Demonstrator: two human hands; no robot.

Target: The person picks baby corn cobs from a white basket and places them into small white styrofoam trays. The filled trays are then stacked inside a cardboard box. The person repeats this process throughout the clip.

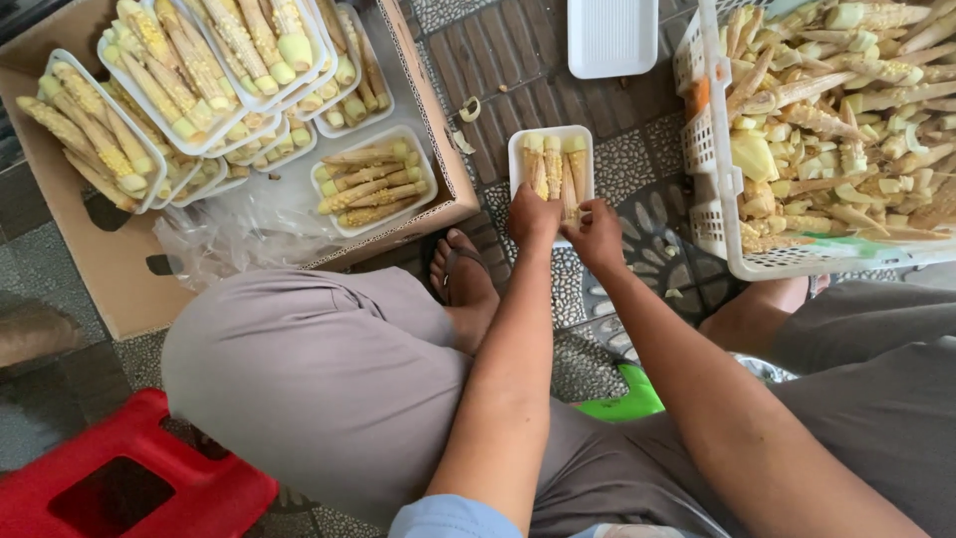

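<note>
While both hands press down together, the left hand (533, 214) and right hand (596, 231) curl their fingers onto the near ends of the baby corn cobs (551, 164), which lie lengthwise in a white foam tray (515, 149) on the patterned floor. Beyond it lies an empty tray (610, 35); a white basket (709, 214) of corn stands right, a cardboard box (90, 264) of filled trays left.
</note>
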